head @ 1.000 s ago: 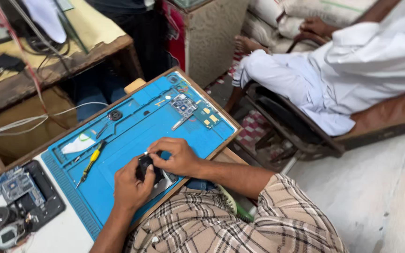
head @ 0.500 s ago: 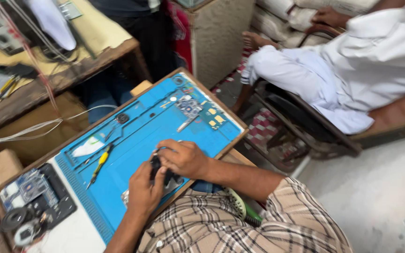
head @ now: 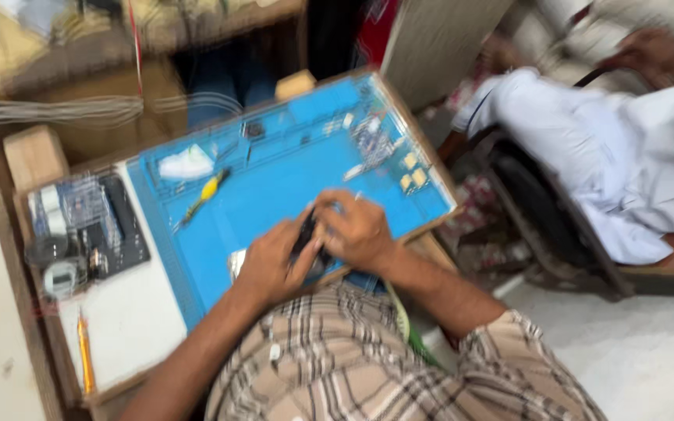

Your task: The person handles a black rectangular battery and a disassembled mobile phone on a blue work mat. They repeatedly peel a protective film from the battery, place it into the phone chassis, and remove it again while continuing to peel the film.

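Small dark gadget (head: 306,234) is sitting right between both hands, low over the near edge of the blue work mat (head: 290,179). Frame's pretty motion-blurred so I can't say what the gadget actually is, just that it's small, dark and roughly oblong.

Left hand (head: 271,261) comes in from below and its grip is wrapped on the gadget's lower side, fingers curled around it. Right hand (head: 356,230) is closed over the top end, thumb side toward the left hand, so the two hands are touching or nearly so around it.

On the mat, up and left of the hands, there's a yellow-handled screwdriver (head: 204,192) lying at a slant, and a pale white scrap (head: 185,164) just above it. A few small yellow squares (head: 413,170) sit near the mat's right edge. Left of the mat is a black tray of parts (head: 91,226), and an orange pen-like tool (head: 85,351) lies on the white part of the bench (head: 130,312). Another person in white clothes (head: 587,148) sits on the right, well apart.
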